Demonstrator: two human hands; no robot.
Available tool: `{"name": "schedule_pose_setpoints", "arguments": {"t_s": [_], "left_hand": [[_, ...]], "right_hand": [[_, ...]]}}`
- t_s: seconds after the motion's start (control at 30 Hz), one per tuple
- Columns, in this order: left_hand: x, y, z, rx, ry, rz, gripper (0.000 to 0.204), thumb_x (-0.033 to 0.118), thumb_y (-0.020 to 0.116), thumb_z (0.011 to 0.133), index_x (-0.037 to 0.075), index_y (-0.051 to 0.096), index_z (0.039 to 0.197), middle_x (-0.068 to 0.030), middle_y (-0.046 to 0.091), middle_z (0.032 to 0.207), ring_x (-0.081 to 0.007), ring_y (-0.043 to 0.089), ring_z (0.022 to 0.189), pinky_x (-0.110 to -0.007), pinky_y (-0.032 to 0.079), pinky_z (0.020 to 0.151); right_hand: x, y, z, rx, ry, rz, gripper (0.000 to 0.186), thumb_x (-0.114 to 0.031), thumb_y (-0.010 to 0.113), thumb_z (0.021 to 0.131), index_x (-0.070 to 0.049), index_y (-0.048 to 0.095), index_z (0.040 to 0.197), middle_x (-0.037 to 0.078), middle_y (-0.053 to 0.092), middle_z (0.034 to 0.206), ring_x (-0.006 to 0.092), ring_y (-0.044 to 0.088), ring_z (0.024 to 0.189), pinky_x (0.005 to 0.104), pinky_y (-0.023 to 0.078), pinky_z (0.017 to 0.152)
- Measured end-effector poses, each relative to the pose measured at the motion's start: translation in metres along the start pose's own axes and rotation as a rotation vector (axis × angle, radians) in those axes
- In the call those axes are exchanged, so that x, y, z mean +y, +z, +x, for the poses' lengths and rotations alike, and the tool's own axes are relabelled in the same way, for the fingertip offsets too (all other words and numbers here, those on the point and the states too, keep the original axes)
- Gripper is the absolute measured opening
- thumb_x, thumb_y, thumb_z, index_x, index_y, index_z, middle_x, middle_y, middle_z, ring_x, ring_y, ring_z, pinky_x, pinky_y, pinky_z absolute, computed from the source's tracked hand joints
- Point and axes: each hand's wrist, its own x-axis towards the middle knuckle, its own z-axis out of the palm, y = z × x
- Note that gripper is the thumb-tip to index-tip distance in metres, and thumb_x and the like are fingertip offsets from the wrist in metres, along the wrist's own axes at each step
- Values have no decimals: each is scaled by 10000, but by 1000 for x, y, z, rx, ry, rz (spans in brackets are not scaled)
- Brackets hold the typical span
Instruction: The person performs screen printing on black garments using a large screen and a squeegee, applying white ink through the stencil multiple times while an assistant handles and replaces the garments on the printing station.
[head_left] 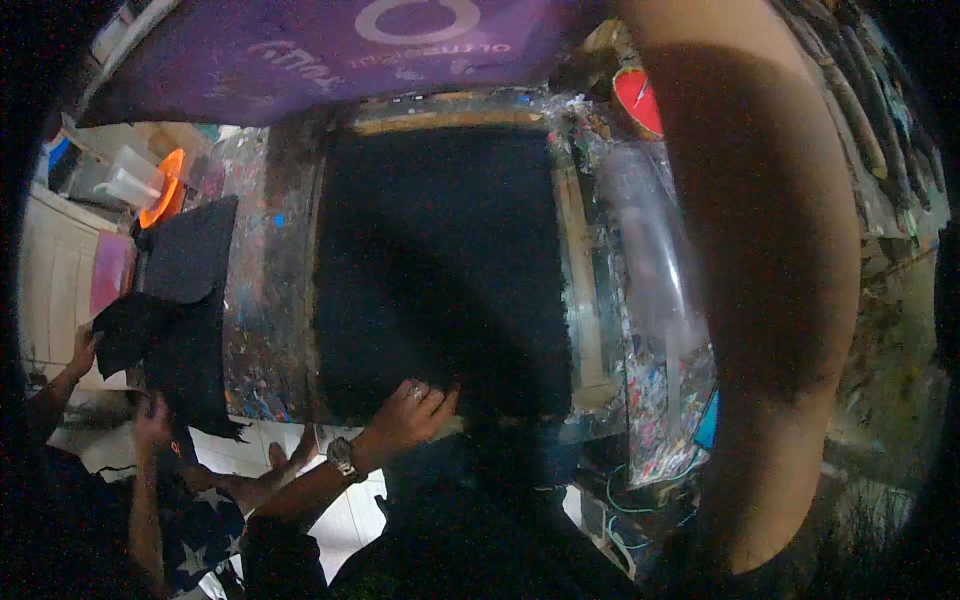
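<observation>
A black cloth [440, 220] lies flat on a paint-stained board in the middle. My left hand [415, 410], with a ring and a wristwatch, touches its lower edge, fingers apart and slightly curled. My right forearm [760, 300] rises large along the right side; its hand is out of view beyond the top. A purple printing screen [340, 75] with pale lettering is raised at the back, above the cloth.
Another person's hands [152, 425] handle black fabric pieces [195, 250] at the left. An orange container [162, 190] and a translucent jug [130, 180] stand behind. A red bowl [634, 100], a clear plastic sheet [645, 240] and cables [620, 510] are at right.
</observation>
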Motion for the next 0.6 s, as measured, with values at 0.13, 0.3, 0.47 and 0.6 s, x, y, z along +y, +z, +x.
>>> {"name": "schedule_pose_setpoints", "arguments": {"t_s": [0.13,0.3,0.47,0.6], "left_hand": [[5,0,0,48,71,-26,387,155,587,856,-18,577,1203,-63,554,859,-194,577,839,-342,449,770],[4,-25,8,94,40,-137,429,276,597,894,-3,569,1219,-97,574,904,-251,581,886,-380,458,807],[-86,-40,69,31,-256,-191,348,301,627,858,29,616,1075,-153,567,986,-343,560,940,-446,450,832],[-198,-5,181,295,-352,-231,239,262,612,864,33,612,935,-150,576,945,-351,558,922,-447,462,830]], "right_hand": [[-4,-7,-1,-10,20,21,704,-627,493,831,-16,645,1146,245,584,1228,390,558,1149,439,436,963],[-7,-9,0,-17,85,38,720,-635,507,813,-16,644,1155,230,581,1246,367,559,1167,431,436,973],[-7,-13,1,-88,74,14,761,-668,494,803,10,657,1111,236,601,1207,381,570,1143,436,442,964],[-9,-13,-3,-201,137,31,846,-721,496,776,20,628,1164,276,568,1234,388,543,1179,446,416,996]]}}
